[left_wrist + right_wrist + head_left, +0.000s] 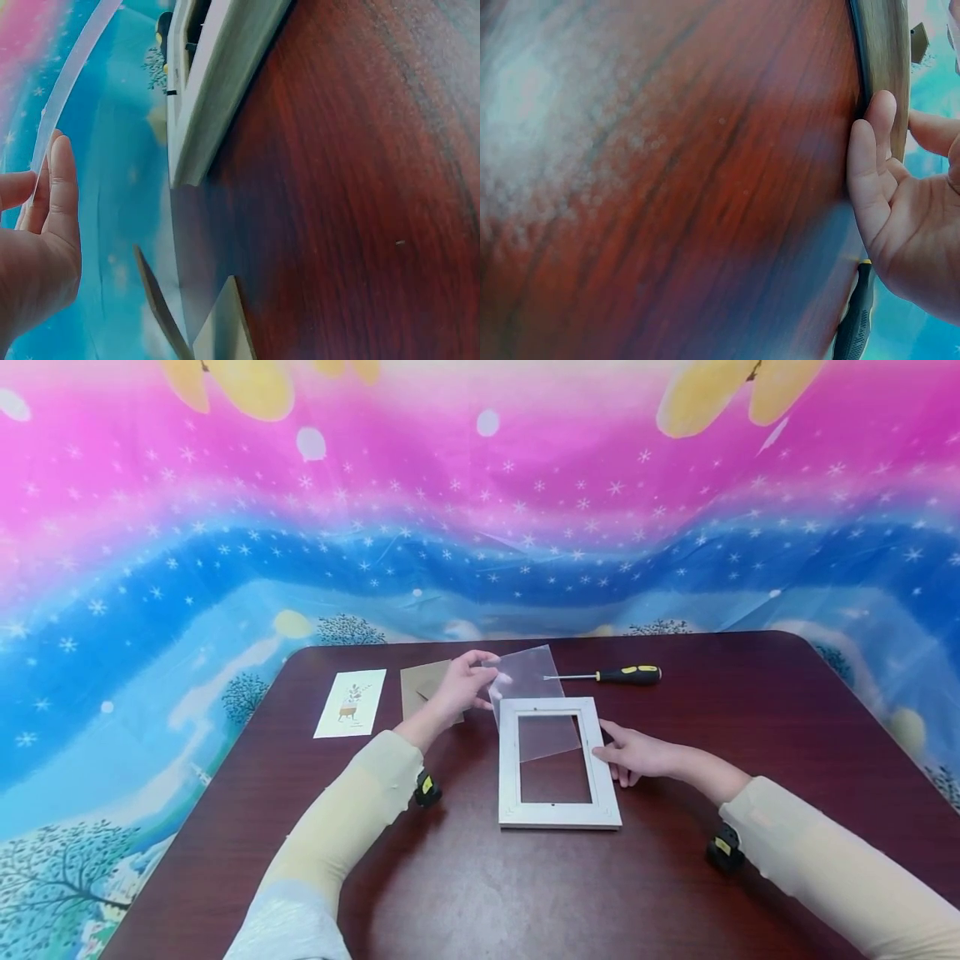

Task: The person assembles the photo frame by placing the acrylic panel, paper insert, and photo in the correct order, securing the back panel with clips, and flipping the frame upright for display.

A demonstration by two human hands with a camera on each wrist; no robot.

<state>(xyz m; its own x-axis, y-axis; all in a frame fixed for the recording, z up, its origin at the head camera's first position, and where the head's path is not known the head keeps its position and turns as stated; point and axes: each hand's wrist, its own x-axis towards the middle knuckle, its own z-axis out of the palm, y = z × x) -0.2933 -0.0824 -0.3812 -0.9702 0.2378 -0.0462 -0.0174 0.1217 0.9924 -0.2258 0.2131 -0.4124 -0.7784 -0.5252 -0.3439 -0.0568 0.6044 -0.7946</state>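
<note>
A clear plastic sheet [531, 667] is pinched at its left edge between the thumb and fingers of my left hand [463, 687]. It slants over the upper part of the white picture frame [510, 768], and its lower portion shows through the opening. In the left wrist view, the sheet [71, 71] rises from the fingertips, apart from the frame [221, 90]. My right hand [639, 755] grips the frame's right side, thumb on the top face. The right wrist view shows its fingers against the frame's outer side [889, 60].
Behind the left hand lies a brown backing board [415, 689] with a raised flap, partly hidden. A printed card [349, 703] with a potted plant lies farther left. A black-and-yellow screwdriver [632, 675] rests beyond the frame on the dark wooden table [480, 893].
</note>
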